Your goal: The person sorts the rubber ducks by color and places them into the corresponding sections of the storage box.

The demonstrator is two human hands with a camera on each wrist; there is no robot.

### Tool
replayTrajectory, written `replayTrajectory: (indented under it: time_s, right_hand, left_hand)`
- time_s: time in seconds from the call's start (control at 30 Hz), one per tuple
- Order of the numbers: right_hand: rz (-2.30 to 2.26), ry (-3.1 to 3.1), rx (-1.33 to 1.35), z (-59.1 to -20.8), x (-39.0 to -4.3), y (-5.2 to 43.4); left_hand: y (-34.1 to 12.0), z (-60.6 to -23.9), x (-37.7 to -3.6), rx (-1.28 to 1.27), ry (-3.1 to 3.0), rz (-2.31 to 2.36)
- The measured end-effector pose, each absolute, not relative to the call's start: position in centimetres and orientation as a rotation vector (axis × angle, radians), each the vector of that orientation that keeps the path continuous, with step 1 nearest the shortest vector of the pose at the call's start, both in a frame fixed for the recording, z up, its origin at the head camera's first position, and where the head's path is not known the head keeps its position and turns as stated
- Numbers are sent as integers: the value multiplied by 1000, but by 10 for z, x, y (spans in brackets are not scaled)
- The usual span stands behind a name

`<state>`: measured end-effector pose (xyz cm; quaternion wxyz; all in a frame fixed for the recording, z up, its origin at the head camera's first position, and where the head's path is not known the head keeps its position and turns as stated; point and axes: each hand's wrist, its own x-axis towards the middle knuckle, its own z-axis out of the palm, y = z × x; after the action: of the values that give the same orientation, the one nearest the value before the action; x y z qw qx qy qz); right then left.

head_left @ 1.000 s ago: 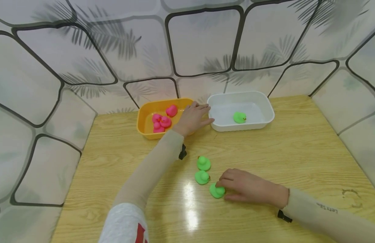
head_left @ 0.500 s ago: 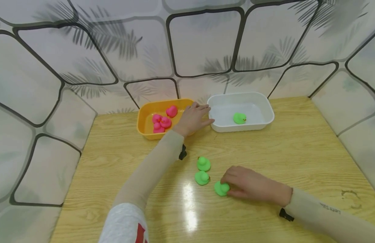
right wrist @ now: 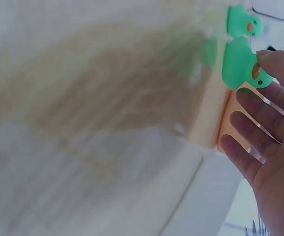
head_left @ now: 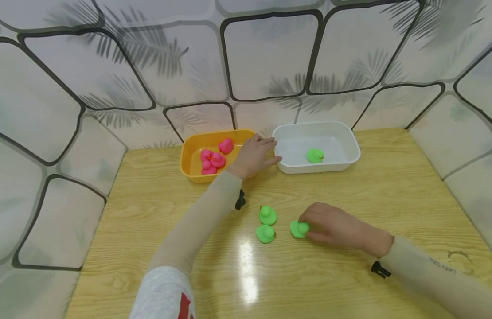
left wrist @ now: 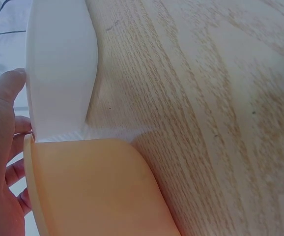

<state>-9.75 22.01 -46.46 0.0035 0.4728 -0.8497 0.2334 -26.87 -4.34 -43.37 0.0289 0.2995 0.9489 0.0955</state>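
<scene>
"So, where do we have the green duck [head_left: 299, 229]?"
"In our right hand [head_left: 341, 228], pinched by thumb and fingers, near two other ducks [head_left: 267, 215]."
"And our left hand [head_left: 251, 156]?"
"Fingers spread, at the rims of the orange tub [head_left: 184, 166] and white tub [head_left: 338, 146]."

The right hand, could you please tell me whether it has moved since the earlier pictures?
Yes, the right hand has moved closer to the white tray in the head view.

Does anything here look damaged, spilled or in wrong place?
A dark, broken curved mark on the right of the table looks odd against the wood grain; whether stain or damage, I cannot tell. I see no spill; the orange tub and white tub stand upright.
</scene>
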Motion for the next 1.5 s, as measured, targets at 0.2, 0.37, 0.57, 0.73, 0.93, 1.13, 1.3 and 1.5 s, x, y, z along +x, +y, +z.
replayTrajectory:
  time_s: [0.2,0.37,0.57,0.73,0.93,1.13,1.3,1.5]
  right_hand:
    - [672,-2677,1416,-454,-111,229]
    - [614,-2724,1344,-442,-122,235]
    - [598,-2670,1334,-427,-142,241]
    - [598,-2576,1354,-418,-164,246]
    - [598,-2586,1291,-407,-187,248]
    - [580,-2738,1211,-399,-204,249]
    - [587,-2802,1183,-398,-214,249]
    - [565,-2831,1157,-400,-227,248]
  left_hand:
    - [-43,-433,-268,918,2925,292]
    - [-43,-433,-268,921,2929,299]
    - [-44,-436,-269,932,2942,288]
    - [-44,-435,-269,941,2937,292]
    - [-45,-434,-268,955,2936,283]
    - [-45,-435,-269,949,2937,280]
    - [-45,-435,-269,933,2928,300]
    - [-44,-434,-269,924,2923,304]
